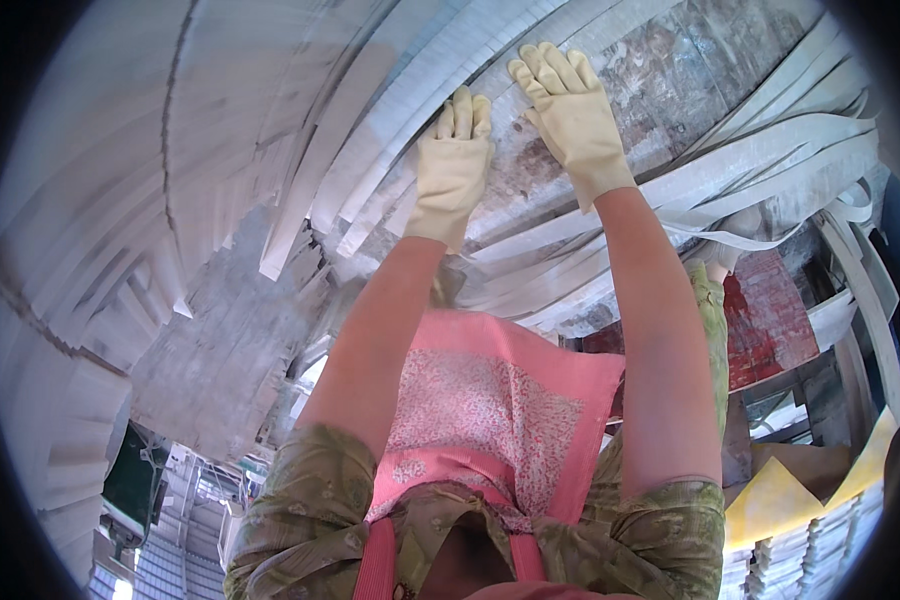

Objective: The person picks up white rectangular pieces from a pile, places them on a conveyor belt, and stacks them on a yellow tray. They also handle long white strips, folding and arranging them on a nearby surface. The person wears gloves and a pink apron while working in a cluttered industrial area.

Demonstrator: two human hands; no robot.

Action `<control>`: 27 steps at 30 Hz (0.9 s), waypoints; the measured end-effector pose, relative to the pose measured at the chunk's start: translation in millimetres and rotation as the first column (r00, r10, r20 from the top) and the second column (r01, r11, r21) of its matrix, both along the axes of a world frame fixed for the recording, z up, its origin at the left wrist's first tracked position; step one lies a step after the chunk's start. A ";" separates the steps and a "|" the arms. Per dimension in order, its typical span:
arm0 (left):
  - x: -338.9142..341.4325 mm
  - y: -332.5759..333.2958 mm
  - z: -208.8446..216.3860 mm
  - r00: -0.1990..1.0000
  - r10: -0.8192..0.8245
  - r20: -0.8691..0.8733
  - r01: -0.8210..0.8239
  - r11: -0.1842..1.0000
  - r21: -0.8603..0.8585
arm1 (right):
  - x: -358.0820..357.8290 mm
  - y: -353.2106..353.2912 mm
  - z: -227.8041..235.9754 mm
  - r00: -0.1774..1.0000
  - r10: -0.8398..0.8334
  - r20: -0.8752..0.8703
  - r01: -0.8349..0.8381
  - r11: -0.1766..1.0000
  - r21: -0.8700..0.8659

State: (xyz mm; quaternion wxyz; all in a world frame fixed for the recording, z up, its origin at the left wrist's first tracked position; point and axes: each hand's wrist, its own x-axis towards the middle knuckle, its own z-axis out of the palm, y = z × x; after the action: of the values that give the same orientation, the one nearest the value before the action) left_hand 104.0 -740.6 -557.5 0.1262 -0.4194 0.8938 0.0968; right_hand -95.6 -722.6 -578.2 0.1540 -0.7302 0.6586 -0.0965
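Note:
Both my hands wear cream rubber gloves and reach forward over a work surface. My left hand (452,165) rests at the edge of a long pale strip (410,125), its fingers pointing forward and slightly bent. To its right and a little farther off, my right hand (573,120) lies with fingers stretched out, the tips near the edge of a pale strip. Neither glove visibly grips anything. Beneath and beyond the right hand is a worn board (695,75), stained grey and brown. What the strips are made of I cannot tell.
Stacked pale strips (240,110) fill the left side. Loose, bending strips (770,160) lie across the right. A worn red panel (765,320) stands below them, and yellow pointed pieces (775,500) sit at lower right. A pink patterned apron (470,400) covers my front.

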 end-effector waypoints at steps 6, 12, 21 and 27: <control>6.8 -3.4 3.3 0.995 -0.071 -0.069 0.070 0.997 -0.017 | 4.2 -2.6 9.5 0.996 -0.008 -0.091 0.007 1.000 -0.011; 11.2 -3.9 0.2 0.992 0.001 -0.129 0.012 0.995 0.096 | -19.6 -19.1 30.7 0.998 -0.006 0.057 0.000 0.994 0.112; 15.7 -2.0 -3.9 0.990 0.007 -0.140 0.004 0.997 0.077 | -58.6 -54.4 20.2 0.935 -0.319 -0.152 0.317 0.948 -0.041; 13.7 -4.0 2.5 0.992 0.017 -0.126 -0.002 0.993 0.119 | -61.1 -55.8 19.6 0.931 -0.360 -0.065 0.361 0.933 0.004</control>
State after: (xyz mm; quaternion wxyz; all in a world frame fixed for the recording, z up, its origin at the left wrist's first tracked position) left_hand 117.7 -744.7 -555.0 0.0933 -0.4084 0.8907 0.1766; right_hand -156.6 -778.5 -558.5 0.1187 -0.5984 0.7867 -0.0945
